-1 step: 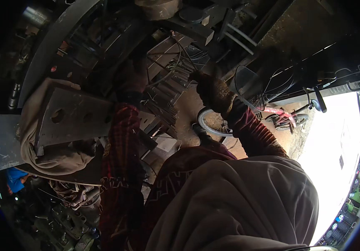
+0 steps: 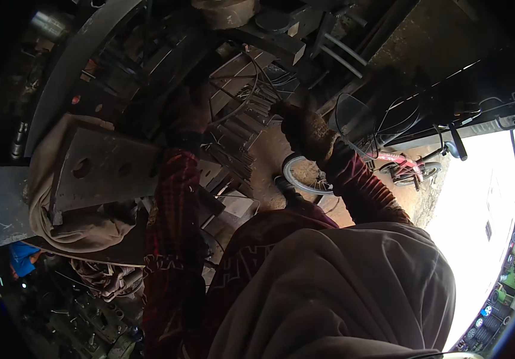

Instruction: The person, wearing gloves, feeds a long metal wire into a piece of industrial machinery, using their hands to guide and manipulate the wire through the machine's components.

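My right hand [image 2: 306,130], in a worn brown work glove, is raised in the middle of the view. Its fingers are curled closed at the lower end of a thin dark bent rod [image 2: 266,76]. Further left, my left hand [image 2: 189,110] is gloved too and sits in deep shadow beside dark machine parts. Its fingers are lost in the dark, so I cannot make out what it touches. Between and below the hands lie several short metal bars [image 2: 242,128] in a bundle.
A tapered steel plate [image 2: 105,170] with a round hole juts out left of my left forearm, over a brown cloth [image 2: 78,233]. Beyond my right forearm stands a pink bicycle [image 2: 389,160]. A heavy metal beam [image 2: 281,45] crosses the top, and a bicycle wheel [image 2: 298,173] shows below my right hand.
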{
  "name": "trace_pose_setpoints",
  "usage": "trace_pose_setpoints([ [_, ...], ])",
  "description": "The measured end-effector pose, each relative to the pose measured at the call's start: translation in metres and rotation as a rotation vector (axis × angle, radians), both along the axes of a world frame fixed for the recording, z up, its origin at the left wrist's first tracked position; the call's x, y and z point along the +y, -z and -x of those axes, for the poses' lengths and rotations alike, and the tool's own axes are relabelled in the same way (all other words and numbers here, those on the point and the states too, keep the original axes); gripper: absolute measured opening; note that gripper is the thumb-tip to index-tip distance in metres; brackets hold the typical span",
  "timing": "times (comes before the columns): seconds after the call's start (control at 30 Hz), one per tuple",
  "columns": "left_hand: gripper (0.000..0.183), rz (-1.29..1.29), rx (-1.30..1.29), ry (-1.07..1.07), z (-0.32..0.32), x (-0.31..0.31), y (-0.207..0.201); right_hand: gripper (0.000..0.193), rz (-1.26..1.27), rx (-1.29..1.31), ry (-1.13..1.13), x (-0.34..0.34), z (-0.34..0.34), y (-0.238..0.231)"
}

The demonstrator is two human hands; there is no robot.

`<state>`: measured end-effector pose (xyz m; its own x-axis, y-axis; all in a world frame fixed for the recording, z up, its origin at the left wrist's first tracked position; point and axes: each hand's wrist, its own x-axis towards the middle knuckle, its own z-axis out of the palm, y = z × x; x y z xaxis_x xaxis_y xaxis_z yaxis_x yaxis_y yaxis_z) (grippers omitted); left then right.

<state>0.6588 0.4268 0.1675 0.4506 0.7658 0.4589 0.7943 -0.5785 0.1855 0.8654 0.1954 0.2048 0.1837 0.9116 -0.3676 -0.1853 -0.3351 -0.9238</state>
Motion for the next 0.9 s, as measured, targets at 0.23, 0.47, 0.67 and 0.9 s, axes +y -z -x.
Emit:
trace_pose_setpoints([
  [0.23,0.060,0.044,-0.021,-0.088,-0.016,-0.023,-0.021,0.039,-0.079,0.247,0.349,0.008,0.044,0.000],
  [0.47,0.063,0.222,-0.042,-0.027,-0.012,-0.024,-0.026,0.049,-0.314,0.406,0.572,0.066,0.130,0.014],
  [0.67,0.066,0.065,-0.124,0.016,-0.009,-0.017,-0.014,0.036,-0.116,-0.029,0.202,0.044,0.062,0.052],
  [0.9,0.063,0.097,-0.112,0.001,-0.007,-0.011,-0.012,0.035,0.072,-0.083,0.104,0.047,0.029,-0.006],
])
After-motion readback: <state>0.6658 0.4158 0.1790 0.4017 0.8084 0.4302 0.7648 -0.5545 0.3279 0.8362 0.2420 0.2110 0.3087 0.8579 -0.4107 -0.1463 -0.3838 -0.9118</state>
